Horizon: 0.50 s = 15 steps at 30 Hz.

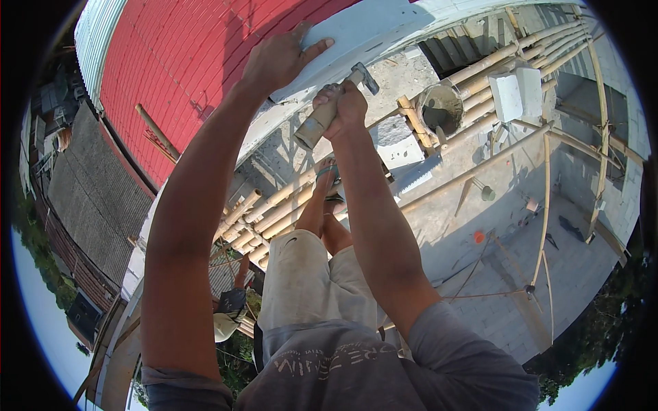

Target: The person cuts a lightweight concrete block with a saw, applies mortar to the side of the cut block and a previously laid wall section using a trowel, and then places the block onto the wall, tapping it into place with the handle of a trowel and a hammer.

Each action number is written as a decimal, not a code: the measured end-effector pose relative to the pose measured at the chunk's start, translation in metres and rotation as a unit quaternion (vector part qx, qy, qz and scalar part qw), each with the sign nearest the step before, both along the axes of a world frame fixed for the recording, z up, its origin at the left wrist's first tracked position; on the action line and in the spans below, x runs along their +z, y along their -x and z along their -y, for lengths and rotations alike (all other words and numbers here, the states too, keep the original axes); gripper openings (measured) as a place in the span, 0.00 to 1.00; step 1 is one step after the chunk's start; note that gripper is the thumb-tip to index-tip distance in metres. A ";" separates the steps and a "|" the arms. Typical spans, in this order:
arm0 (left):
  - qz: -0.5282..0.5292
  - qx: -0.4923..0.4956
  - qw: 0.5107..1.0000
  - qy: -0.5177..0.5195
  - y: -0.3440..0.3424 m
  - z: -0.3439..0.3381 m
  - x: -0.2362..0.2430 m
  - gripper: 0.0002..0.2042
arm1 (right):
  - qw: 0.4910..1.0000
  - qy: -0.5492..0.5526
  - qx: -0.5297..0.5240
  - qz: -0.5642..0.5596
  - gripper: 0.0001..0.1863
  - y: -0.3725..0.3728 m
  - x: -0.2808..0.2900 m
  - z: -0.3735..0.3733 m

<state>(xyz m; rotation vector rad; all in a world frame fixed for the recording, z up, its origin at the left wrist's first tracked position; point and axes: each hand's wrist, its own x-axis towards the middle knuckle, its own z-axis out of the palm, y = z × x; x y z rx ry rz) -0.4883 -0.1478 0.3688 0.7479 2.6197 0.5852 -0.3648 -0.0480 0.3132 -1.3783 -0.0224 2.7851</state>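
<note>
A worker's two bare hands above a bamboo platform, seen from the head. Pale lettering, partly lost in folds and distortion, crosses the chest of the grey shirt (329,366); a small dark curved mark sits near the hem of the dusty pale shorts (295,281). The right hand (348,109) wraps its fingers around a hammer (315,129), whose thick tan handle slants toward the lower left and whose metal head points to the upper right, just beside a long pale block (370,31). The left hand (274,63) lies at the near end of this block, thumb set wide of the fingers; the fingertips are partly hidden, so their grip cannot be told. Beyond the block slopes a red ribbed roof (164,82); a grey corrugated roof (96,185) lies farther left. The feet stand by a row of bamboo poles (281,205). To the right, a bucket (442,113) holds grey mortar, with two white blocks (507,97) near it and a toothed saw (417,175) below. Underneath, a grey floor (541,288), part sunlit and part shaded, adjoins pale block walls (620,103).
</note>
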 end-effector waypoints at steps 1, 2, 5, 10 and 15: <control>-0.009 0.002 1.000 -0.002 0.000 0.002 -0.002 0.43 | 0.998 -0.035 -0.028 0.048 0.12 0.003 0.007 0.004; -0.017 0.001 1.000 -0.006 0.002 0.002 -0.004 0.42 | 0.998 -0.036 -0.020 0.040 0.12 0.005 0.006 0.005; -0.018 -0.003 1.000 -0.021 0.004 0.002 -0.009 0.42 | 0.997 -0.060 0.056 -0.005 0.11 -0.001 0.010 -0.009; 0.007 -0.010 1.000 0.014 0.006 0.003 0.000 0.39 | 0.951 -0.278 0.058 0.122 0.10 -0.028 0.062 -0.004; 0.018 0.000 1.000 0.007 -0.001 0.001 0.016 0.36 | 0.792 -0.583 0.177 0.033 0.22 -0.067 0.091 -0.043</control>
